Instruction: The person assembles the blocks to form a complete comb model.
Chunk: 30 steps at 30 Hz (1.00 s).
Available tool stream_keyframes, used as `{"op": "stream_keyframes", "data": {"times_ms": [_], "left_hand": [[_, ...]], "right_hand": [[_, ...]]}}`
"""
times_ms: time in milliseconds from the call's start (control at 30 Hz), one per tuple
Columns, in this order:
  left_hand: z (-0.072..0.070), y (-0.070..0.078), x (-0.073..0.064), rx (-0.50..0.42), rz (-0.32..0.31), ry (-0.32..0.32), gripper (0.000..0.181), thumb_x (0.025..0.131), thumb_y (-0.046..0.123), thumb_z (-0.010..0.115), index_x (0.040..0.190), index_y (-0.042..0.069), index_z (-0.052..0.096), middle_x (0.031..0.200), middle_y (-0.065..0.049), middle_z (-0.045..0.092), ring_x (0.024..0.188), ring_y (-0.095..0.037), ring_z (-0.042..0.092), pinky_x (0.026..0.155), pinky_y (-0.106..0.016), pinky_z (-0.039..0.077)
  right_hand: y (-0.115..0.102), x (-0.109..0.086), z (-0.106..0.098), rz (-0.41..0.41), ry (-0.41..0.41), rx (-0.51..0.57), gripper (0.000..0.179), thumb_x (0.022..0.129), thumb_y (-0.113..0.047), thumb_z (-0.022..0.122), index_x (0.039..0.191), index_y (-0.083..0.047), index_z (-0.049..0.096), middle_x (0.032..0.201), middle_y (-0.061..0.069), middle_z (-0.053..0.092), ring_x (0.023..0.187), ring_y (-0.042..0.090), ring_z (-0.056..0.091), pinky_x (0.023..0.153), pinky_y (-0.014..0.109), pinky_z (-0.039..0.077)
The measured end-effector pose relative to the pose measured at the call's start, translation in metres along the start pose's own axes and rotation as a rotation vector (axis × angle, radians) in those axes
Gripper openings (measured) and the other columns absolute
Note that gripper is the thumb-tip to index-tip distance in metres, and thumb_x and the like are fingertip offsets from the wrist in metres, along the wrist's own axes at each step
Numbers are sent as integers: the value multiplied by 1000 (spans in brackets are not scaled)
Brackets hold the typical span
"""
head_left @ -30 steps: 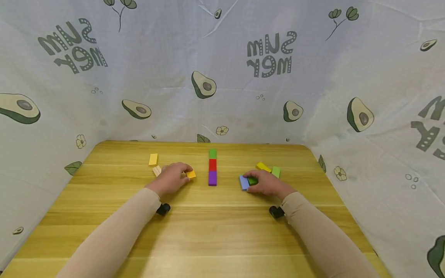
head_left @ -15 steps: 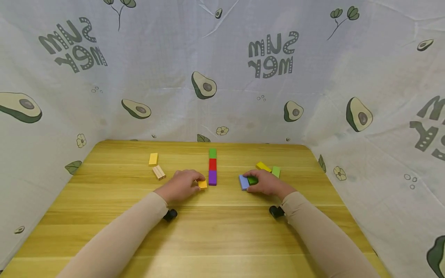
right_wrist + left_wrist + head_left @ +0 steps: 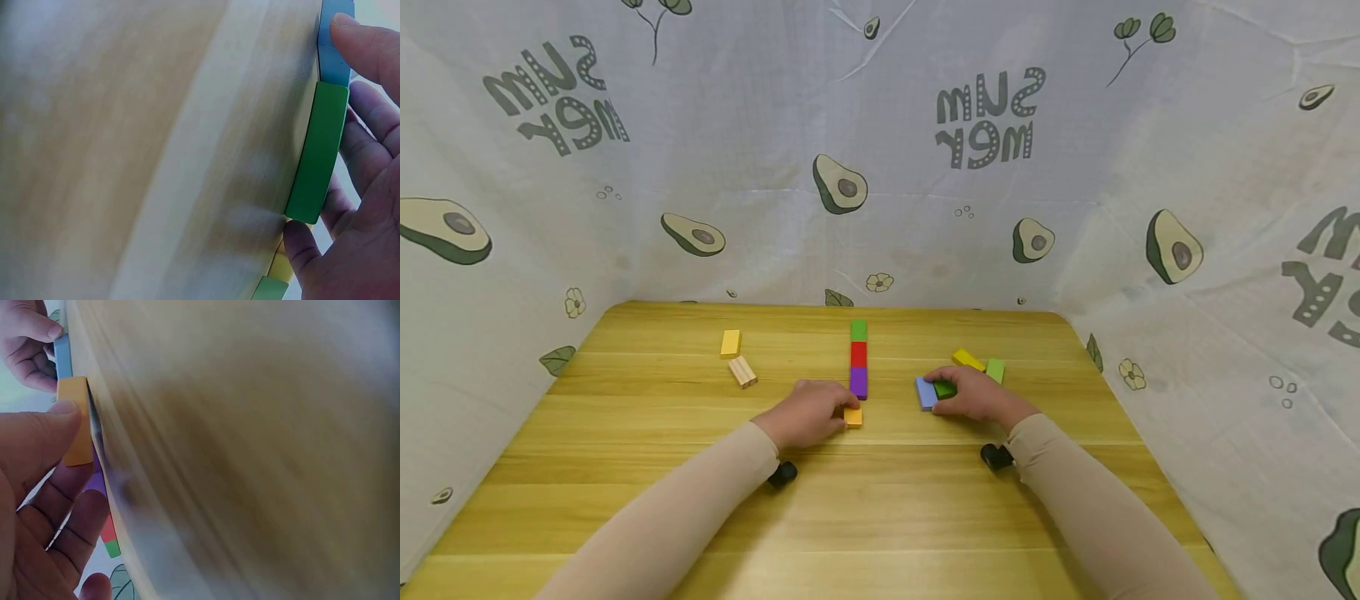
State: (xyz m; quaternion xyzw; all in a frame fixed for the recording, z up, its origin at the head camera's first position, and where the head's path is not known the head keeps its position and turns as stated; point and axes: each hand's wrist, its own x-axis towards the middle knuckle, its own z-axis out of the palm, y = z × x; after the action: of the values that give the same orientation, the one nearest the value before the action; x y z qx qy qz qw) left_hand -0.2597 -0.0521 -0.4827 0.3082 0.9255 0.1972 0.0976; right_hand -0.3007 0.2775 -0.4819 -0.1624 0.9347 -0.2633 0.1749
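Note:
My left hand (image 3: 808, 414) pinches an orange block (image 3: 77, 425) between thumb and fingers, just at the near end of a row of blocks. That row runs away from me: a purple block (image 3: 858, 383), then a red block (image 3: 858, 355), then a green block (image 3: 858, 331) farthest off. Over on the right, my right hand (image 3: 972, 395) grips a light blue block (image 3: 926, 395) by its two ends, thumb on the near end. A dark green block (image 3: 317, 153) lies under that palm, right beside the blue one.
Behind my right hand lie a yellow block (image 3: 967, 360) and a light green block (image 3: 996, 371). At the left are a pale yellow block (image 3: 731, 344) and a plain wood-coloured piece with grooves (image 3: 742, 372). A printed cloth (image 3: 760, 125) hangs behind the wooden table (image 3: 880, 517).
My left hand has carried the orange block right and toward me, from left of the row to its near end. The right hand has stayed in place on the light blue block.

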Motion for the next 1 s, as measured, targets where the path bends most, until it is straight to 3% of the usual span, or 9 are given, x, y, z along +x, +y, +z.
{"op": "stream_keyframes", "data": {"times_ms": [367, 700, 1000], "left_hand": [[3, 2, 3, 16, -41, 10, 35, 101, 23, 72, 135, 16, 69, 141, -1, 69, 139, -24, 59, 108, -50, 38], [5, 2, 6, 15, -88, 68, 28, 100, 24, 74, 127, 17, 73, 124, 2, 73, 122, -19, 66, 100, -47, 40], [7, -1, 9, -3, -116, 86, 27, 99, 26, 76, 124, 17, 74, 121, 1, 74, 120, -19, 67, 100, -49, 40]], "right_hand": [[1, 0, 1, -4, 5, -1, 55, 94, -22, 81, 145, -13, 63, 148, 19, 58, 122, 31, 57, 111, 54, 48], [2, 1, 2, 4, 3, -5, 55, 95, -23, 80, 145, -14, 62, 149, 18, 58, 124, 31, 57, 112, 54, 47], [2, 1, 3, 15, 4, -17, 54, 95, -25, 80, 145, -16, 62, 150, 17, 58, 124, 31, 57, 112, 54, 48]]}}
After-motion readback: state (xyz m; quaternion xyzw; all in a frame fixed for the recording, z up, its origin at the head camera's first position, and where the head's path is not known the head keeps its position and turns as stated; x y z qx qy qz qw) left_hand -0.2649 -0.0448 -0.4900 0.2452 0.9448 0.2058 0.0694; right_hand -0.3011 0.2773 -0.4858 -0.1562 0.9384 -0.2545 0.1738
